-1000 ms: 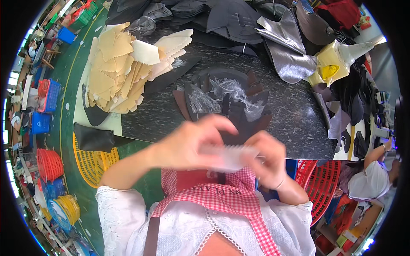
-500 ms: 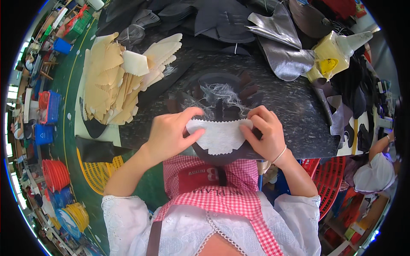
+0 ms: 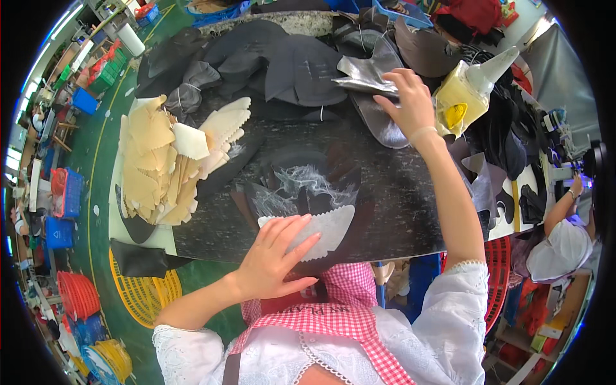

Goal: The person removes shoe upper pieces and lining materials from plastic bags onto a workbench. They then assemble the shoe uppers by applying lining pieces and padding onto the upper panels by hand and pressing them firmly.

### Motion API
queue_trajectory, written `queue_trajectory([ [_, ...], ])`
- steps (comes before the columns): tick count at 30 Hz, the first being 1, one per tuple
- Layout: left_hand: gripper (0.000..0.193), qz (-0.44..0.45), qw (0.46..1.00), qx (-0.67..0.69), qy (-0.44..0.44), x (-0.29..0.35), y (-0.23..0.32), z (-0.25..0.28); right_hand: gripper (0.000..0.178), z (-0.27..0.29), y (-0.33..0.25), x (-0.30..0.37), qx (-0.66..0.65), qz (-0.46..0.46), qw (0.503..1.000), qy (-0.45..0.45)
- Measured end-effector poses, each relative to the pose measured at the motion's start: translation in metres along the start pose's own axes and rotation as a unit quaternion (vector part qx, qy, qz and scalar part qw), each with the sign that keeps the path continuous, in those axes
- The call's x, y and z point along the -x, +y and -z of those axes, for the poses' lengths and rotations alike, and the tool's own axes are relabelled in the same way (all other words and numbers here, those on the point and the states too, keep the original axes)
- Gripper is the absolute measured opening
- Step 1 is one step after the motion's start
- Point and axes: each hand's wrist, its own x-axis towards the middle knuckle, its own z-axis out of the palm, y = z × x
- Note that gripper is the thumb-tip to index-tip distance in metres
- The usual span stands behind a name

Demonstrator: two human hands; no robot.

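Note:
A white fabric-like piece with zigzag edges (image 3: 335,230) lies near the table's front edge, on dark cut pieces (image 3: 308,204) streaked with whitish strands. My left hand (image 3: 273,260) rests flat over its left part, fingers stretched and the thumb apart. Farther up and to the right, my right hand (image 3: 416,109) is raised with its fingers spread, holding nothing. It is over the shiny silver-grey leather pieces (image 3: 378,122); whether it touches them I cannot tell. Just right of that hand, a squeeze bottle (image 3: 459,99) of yellowish content lies tilted, its white nozzle pointing up and right.
A stack of beige zigzag-edged pieces (image 3: 151,160) covers the table's left side. Black cut pieces (image 3: 301,70) are piled along the back, with more dark leather (image 3: 507,128) at right. Yellow (image 3: 151,295) and red baskets (image 3: 497,276) stand below the table. Another person (image 3: 564,250) sits at far right.
My right hand has let go of the white piece and moved up and right toward the bottle. My left hand has opened and flattened onto the piece, which now lies tilted. The view has shifted.

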Motion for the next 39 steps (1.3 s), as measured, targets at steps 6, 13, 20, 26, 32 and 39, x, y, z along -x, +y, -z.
queue_trajectory([
  [6,0.048,0.022,0.988,-0.012,0.153,-0.023,-0.031,0.031,0.018,0.019,-0.018,-0.038,-0.24,-0.156,0.958,0.022],
  [13,0.062,-0.083,0.975,0.008,0.205,-0.169,-0.062,0.028,0.014,0.003,0.023,-0.032,-0.035,-0.112,0.991,-0.06],
  [20,0.064,-0.115,0.945,0.154,0.263,-0.208,-0.055,0.019,0.017,0.078,-0.027,-0.042,-0.299,-0.237,0.903,0.198],
  [26,0.069,-0.043,0.78,0.57,0.253,-0.166,0.003,0.011,0.019,0.076,-0.105,0.023,-0.707,-0.349,0.613,0.056],
  [32,0.043,0.002,0.844,0.494,0.208,-0.129,0.002,0.027,0.027,0.068,-0.126,0.052,-0.69,-0.34,0.634,0.072],
  [39,0.036,-0.031,0.922,0.161,0.351,-0.105,-0.008,0.037,0.022,0.097,-0.144,0.063,-0.615,-0.224,0.692,-0.303],
])
